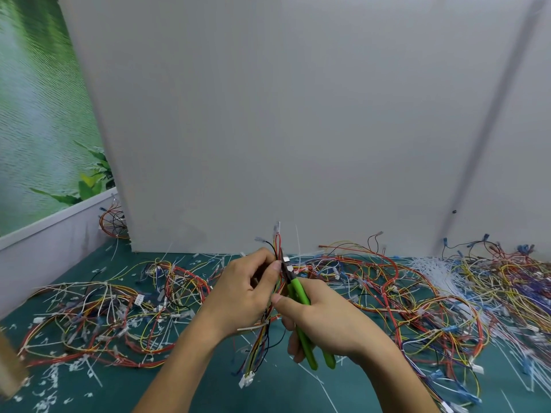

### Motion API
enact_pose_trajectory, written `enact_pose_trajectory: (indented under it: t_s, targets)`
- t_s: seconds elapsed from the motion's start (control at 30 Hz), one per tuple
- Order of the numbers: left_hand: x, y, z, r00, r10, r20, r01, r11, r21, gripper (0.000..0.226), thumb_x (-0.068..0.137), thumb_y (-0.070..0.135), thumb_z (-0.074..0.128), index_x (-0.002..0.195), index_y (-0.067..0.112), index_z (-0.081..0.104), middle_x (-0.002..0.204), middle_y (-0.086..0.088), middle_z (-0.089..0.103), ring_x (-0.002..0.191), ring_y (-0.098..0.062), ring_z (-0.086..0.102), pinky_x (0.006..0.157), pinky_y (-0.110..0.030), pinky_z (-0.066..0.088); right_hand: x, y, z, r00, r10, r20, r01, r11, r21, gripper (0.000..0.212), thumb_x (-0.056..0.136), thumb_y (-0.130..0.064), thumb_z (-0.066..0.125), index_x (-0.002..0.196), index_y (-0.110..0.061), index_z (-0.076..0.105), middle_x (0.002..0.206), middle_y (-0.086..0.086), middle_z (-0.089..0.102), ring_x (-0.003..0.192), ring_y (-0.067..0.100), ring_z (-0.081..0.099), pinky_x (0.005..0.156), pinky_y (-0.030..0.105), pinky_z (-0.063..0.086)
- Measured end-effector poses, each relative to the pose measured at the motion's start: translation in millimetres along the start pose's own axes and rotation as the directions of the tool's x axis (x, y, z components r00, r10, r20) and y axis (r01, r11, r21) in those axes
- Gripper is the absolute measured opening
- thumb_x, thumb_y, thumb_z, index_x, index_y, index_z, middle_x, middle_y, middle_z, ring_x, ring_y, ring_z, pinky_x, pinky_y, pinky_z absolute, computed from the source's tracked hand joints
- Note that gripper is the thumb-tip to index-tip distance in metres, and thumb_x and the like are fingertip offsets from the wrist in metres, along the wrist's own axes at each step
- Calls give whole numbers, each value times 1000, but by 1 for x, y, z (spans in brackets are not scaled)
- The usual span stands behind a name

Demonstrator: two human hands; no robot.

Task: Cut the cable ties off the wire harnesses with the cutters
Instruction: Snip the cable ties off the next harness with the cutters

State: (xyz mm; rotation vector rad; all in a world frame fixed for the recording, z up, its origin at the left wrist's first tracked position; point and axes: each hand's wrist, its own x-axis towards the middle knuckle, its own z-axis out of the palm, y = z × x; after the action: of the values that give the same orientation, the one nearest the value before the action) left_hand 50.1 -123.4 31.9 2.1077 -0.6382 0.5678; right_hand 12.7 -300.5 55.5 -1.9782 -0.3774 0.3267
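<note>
Head view: left hand [243,293] pinches a wire harness [269,329] upright. Right hand [325,323] squeezes green cutters [298,296], fingers wrapped round both handles, blades at the bundle.

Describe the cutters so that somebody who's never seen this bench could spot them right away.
Start at the big grey board standing at the back of the green table; just in front of its base, two hands meet. The right hand grips the cutters, their dark tip at the wire bundle pinched in the left hand. Their bright green handles are the only thick, solid thing among thin wires.
</note>
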Motion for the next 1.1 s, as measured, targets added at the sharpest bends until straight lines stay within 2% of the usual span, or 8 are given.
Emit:
enact_pose_trajectory:
  t_s: [0.13, 0.23, 0.37, 0.53, 0.67, 0.73, 0.87, 1.1]
  targets:
    - [0, -1, -1, 999, -44, 16, 44, 997, -60, 25, 100, 36, 49, 77, 28, 51, 60, 10, 51, 54, -5, 43, 52, -23, 36, 3, 3, 1, 1000, -16, -16, 15, 996, -87, 31, 101, -41, 57, 94, -11, 49, 72, 10, 61, 66, 40, 71, 69, 60, 61]
    - [0, 2, -2, 997, -73, 20, 75, 990, -122, 25, 99, 36, 49, 75, 28, 51, 58, 8, 49, 54, -8, 42, 53, -33, 38, 6, 5, 3, 997, -60, -55, 53, 992, -117, 28, 103, -36, 54, 92, -11, 49, 75, 10, 54, 55, 26, 62, 53, 47, 62]
    - [0, 6, -2, 994, -109, 5, 108, 975, -192, 28, 97, 37, 49, 74, 23, 50, 57, 2, 46, 54, -16, 41, 54, -47, 39, 9, 7, 4, 989, -97, -109, 78, 983, -165, 28, 105, -37, 51, 89, -13, 50, 78, 14, 52, 47, 24, 57, 41, 33, 53]
    - [0, 8, 0, 993, -117, -33, 108, 972, -209, 27, 97, 38, 50, 74, 24, 51, 57, 5, 46, 54, -14, 41, 53, -43, 39, 9, 6, 6, 987, -111, -117, 97, 988, -122, 28, 105, -35, 52, 87, -14, 49, 77, 13, 51, 47, 22, 55, 41, 32, 52]
    - [-1, 9, 4, 988, -74, -135, 54, 987, -149, 22, 98, 36, 52, 80, 25, 56, 59, 12, 49, 55, -7, 44, 53, -21, 36, 8, 3, 7, 989, -111, -98, 106, 993, -57, 33, 103, -39, 56, 100, -6, 52, 74, 12, 55, 53, 22, 59, 51, 36, 57]
    - [0, 10, 4, 986, -52, -160, 31, 991, -131, 19, 99, 34, 54, 82, 26, 59, 61, 14, 52, 55, -7, 47, 53, -16, 36, 7, 1, 6, 990, -112, -83, 108, 993, -55, 34, 102, -39, 57, 104, -5, 52, 73, 12, 58, 55, 21, 62, 56, 37, 60]
    - [0, 8, 4, 984, -63, -167, 35, 986, -166, 19, 98, 37, 55, 85, 27, 63, 64, 9, 56, 57, -8, 50, 53, -19, 39, 6, 1, 5, 990, -112, -91, 107, 993, -55, 33, 102, -37, 57, 106, -4, 52, 74, 13, 59, 56, 21, 62, 58, 36, 61]
    - [1, 7, 4, 990, -72, -125, 33, 956, -290, 20, 100, 38, 53, 84, 31, 61, 60, 12, 51, 53, -6, 44, 51, -20, 37, 8, 4, 6, 968, -201, -152, 187, 977, -101, 25, 103, -33, 57, 94, -11, 53, 71, 9, 49, 51, 24, 54, 43, 33, 51]
